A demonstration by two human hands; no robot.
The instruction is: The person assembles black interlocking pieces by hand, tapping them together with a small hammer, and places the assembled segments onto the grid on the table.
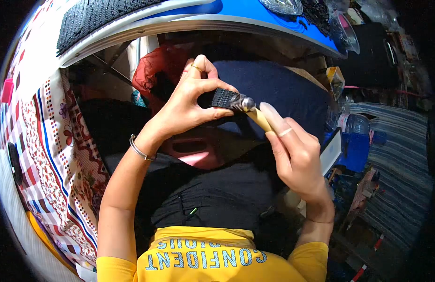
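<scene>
Between the thumb and index finger of my left hand [196, 94] is a small black textured piece [223, 98], held by its ends. A dark, shiny rounded part [243, 103] lies at its right end, against my left fingertips. My right hand [295, 150] is closed around a pale yellowish stick [259, 120], whose upper left end meets the shiny part. A whitish covering [272, 115] is on the right index finger, with a pale band below it. Both hands are above the dark cloth over the lap.
A blue table [245, 10] with a pale rim crosses the top, bearing a black textured strip [102, 21] at left. Patterned cloth [58, 160] hangs at left. On the right are a bottle with blue liquid [356, 143] and striped cloth [398, 164]. Red fabric [154, 68] lies beyond my left hand.
</scene>
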